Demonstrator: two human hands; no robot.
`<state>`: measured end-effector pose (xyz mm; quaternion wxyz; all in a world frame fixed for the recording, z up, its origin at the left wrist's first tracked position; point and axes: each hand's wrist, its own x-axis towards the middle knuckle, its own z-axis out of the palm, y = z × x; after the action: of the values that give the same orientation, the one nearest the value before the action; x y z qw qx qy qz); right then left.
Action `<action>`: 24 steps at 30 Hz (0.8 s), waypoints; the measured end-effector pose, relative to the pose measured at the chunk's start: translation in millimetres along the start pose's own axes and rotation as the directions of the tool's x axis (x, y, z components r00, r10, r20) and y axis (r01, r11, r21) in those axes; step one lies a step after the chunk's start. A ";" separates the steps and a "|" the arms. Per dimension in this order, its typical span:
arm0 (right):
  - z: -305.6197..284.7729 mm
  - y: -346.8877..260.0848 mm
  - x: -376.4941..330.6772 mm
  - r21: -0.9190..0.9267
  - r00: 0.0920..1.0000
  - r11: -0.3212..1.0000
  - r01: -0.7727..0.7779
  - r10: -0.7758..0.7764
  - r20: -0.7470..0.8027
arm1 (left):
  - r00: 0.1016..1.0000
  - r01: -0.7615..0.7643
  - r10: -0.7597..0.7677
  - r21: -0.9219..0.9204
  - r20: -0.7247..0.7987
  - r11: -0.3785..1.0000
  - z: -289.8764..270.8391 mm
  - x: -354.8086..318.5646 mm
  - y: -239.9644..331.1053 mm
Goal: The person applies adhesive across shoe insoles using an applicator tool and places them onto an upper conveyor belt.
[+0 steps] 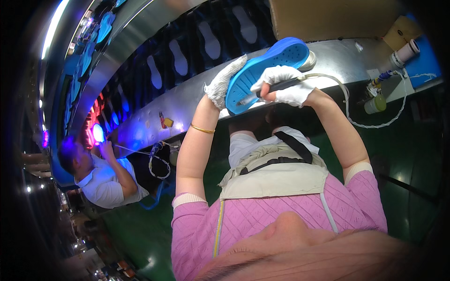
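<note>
The blue shoe sole (262,70) is held up above the long metal bench (187,100), tilted with its hollow inner face toward the person and its toe end pointing up and away. It looks like a moulded foam or rubber piece: probably light, somewhat springy rather than rigid, and unlikely to break, so a grip along its edge seems the sensible hold, leaving the face free. That is how the left hand (222,84), in a white knitted glove, has it: the fingers are wrapped round the lower edge of the sole, curled closed against it. On the other side of the sole the right hand (285,85), also in a white glove, pinches a slim dark pen-like tool (269,90) between thumb and fingers, its tip lying on the sole's inner face. A pale cord (349,110) runs from the tool's back end away from the sole, looping toward a small greenish jar (375,104) and a white roll (404,52) at the far right of the bench. Beyond the sole, a dark conveyor (206,44) carries pale sole shapes in a row. Well to the left of the sole, another person in a white shirt (105,185) works at the same bench under violet light. Nearer than the sole are the person's pink sleeves and a beige apron (276,180).
</note>
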<state>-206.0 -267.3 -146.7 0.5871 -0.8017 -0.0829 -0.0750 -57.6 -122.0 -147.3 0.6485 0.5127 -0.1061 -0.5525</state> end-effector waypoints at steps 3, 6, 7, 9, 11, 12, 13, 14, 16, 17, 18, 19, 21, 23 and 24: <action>2.6 7.6 -0.1 -0.105 0.998 0.993 0.054 -0.057 -0.026 | 1.000 0.017 -0.017 0.024 -0.019 1.000 -4.1 2.0 -0.2; -4.2 8.1 -1.1 -0.132 0.976 0.974 -0.185 0.198 0.090 | 0.999 0.027 -0.026 0.047 -0.024 0.999 -6.4 1.5 -2.3; -10.6 12.7 -3.5 -0.183 0.984 0.974 -0.133 0.152 0.094 | 0.999 0.031 -0.028 0.071 -0.036 0.997 -6.2 1.4 -3.3; -15.4 8.0 -7.9 -0.093 0.989 0.989 -0.111 0.119 0.084 | 0.996 0.013 -0.004 0.109 -0.084 0.994 -3.7 -0.6 -3.5; -8.2 10.0 -4.9 0.012 1.000 1.000 -0.017 0.016 0.008 | 0.999 0.046 -0.045 0.050 -0.022 0.998 0.2 -3.5 0.1; -4.2 2.9 -3.9 -0.122 1.000 0.992 -0.021 0.020 -0.010 | 0.999 0.046 -0.045 0.052 -0.020 0.998 -0.8 -3.3 -0.4; -5.5 2.6 -4.0 -0.123 1.000 0.992 -0.020 0.018 -0.012 | 0.999 0.039 -0.038 0.068 -0.013 0.997 -2.7 -2.4 -1.2; -10.7 3.8 -4.6 -0.198 0.997 0.977 -0.077 0.078 -0.001 | 1.000 0.030 -0.030 0.086 -0.001 0.996 -2.0 0.2 -0.6; -22.2 10.7 -10.2 -0.266 0.996 0.960 -0.084 0.078 -0.034 | 0.998 0.032 -0.035 0.050 0.053 0.998 1.3 -2.5 -2.4; -24.7 12.5 -12.8 -0.033 0.985 0.991 -0.132 0.128 -0.118 | 0.994 0.039 -0.040 0.009 0.099 0.999 3.4 -6.0 -3.9; -27.2 12.7 -14.8 0.185 0.976 0.973 -0.139 0.166 -0.143 | 0.988 0.049 -0.041 -0.049 0.151 0.998 1.0 -5.9 -8.7; -27.8 11.3 -16.8 0.393 0.966 0.910 -0.131 0.207 -0.157 | 0.965 -0.006 0.029 -0.087 0.262 0.996 -6.3 -5.7 -13.7; -15.2 4.3 -11.6 0.334 0.949 0.930 -0.151 0.231 -0.214 | 0.953 0.021 0.078 -0.320 0.292 0.947 5.3 -14.2 -23.8; -7.6 10.3 -9.1 0.281 0.937 0.947 -0.155 0.231 -0.263 | 0.959 -0.066 0.190 -0.483 0.212 0.873 1.0 -7.4 -38.8; -13.1 9.3 -7.9 0.322 0.920 0.935 -0.148 0.250 -0.301 | 0.960 -0.088 0.206 -0.495 0.189 0.864 1.3 -10.7 -43.2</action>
<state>-212.0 -282.9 -153.2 0.7092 -0.6855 0.0913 -0.1372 -88.7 -108.0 -175.9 0.7789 0.2564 -0.0804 -0.5667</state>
